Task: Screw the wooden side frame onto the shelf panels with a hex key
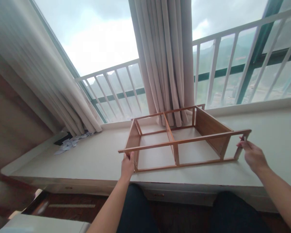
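A brown wooden shelf (175, 152) lies on its side on the white window ledge (92, 161), with open frames and several flat panels. My left hand (127, 166) is closed around its near left corner, below the long upper rail; part of the fingers is hidden behind the wood. At the other end, my right hand (254, 155) grips the short end bar between thumb and fingers. A small light glint shows by those fingertips; I cannot make out what it is.
A beige curtain (165, 58) hangs down behind the shelf, and another curtain (50, 71) hangs at the left. Crumpled pale scraps (69, 144) lie beneath that one. White railings (215, 71) run along the windows. A white surface (43, 224) stands at the lower left.
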`<state>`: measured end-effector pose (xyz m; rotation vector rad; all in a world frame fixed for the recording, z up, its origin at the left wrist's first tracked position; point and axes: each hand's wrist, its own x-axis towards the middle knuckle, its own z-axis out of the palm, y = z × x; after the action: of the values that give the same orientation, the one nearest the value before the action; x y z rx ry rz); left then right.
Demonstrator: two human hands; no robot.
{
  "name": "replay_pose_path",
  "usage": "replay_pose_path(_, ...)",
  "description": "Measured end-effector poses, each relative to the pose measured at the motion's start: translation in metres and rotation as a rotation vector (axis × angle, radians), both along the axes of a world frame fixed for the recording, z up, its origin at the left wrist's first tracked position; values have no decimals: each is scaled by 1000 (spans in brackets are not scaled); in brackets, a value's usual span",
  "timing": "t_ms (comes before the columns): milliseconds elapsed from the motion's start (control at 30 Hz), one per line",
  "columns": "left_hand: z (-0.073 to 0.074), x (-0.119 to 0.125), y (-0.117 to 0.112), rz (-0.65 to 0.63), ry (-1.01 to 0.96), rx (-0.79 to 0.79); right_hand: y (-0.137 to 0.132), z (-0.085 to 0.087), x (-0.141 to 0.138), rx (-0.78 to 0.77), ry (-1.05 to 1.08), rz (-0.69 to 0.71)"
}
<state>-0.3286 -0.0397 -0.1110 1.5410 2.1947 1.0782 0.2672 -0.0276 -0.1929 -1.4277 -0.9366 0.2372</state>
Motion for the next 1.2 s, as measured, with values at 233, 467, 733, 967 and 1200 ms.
replay_pose_path(233, 3, 3, -2, 7, -25, 0, -39, 19, -38, 61, -218, -133)
replay_pose_path(467, 3, 1, -4, -28, -44, 11, -60, 68, -101, 265, -608, -56)
replay_pose_path(733, -9, 0, -10, -74, -127, 51, -58, 113, -181, 404, -842, 302)
replay_pose_path(967, -18, -11, -44, 50, -218, 120, -69, 100, -205, 424, -804, 464)
replay_pose_path(1200, 22, 62, -178, -452, -592, 56, -93, 56, -208, 360, -679, 528)
